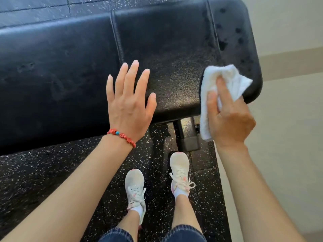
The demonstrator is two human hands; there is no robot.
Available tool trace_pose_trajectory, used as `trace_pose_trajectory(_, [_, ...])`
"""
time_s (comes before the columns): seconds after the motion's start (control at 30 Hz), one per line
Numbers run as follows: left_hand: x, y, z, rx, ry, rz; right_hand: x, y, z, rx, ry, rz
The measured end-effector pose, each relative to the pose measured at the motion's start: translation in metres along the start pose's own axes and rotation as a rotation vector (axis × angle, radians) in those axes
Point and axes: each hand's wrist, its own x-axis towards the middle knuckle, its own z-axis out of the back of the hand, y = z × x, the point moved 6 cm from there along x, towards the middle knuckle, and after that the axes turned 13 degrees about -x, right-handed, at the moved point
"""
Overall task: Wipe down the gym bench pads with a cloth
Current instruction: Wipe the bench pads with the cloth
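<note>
Speckled rubber floor beneath grained black bench pad, left hand splayed flat, right hand clutching fluffy white cloth.

One bench with three stitched pad sections, one white cloth, two hands, two sneakers, one bracelet.

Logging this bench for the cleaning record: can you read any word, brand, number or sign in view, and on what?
None: no readable text in this view.
Bench pad: plain black vinyl with wet spots, no label showing.
Cloth in the right hand: plain white, no tag visible.
Shoes: pink accents only, no legible brand.
Bracelet at the left hand: beads, no lettering.
</note>
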Motion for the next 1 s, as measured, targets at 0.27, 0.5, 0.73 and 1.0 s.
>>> trace_pose_trajectory(0.27, [0.037, -0.039, -0.035, 0.017, 0.073, 0.061, 0.043, -0.043, -0.018, 0.214, 0.242, -0.035])
trace_pose_trajectory(0.5, [0.045, -0.043, -0.05, 0.102, 0.058, 0.063, 0.097, -0.021, -0.04, 0.213, 0.282, 0.059])
trace_pose_trajectory(0.73, [0.045, -0.043, -0.05, 0.115, 0.021, 0.055, 0.148, 0.008, -0.07, 0.194, 0.353, 0.153])
trace_pose_trajectory(1.0, [0.082, -0.042, -0.052, 0.088, 0.028, 0.096, 0.111, -0.013, -0.043, 0.206, 0.274, 0.264])
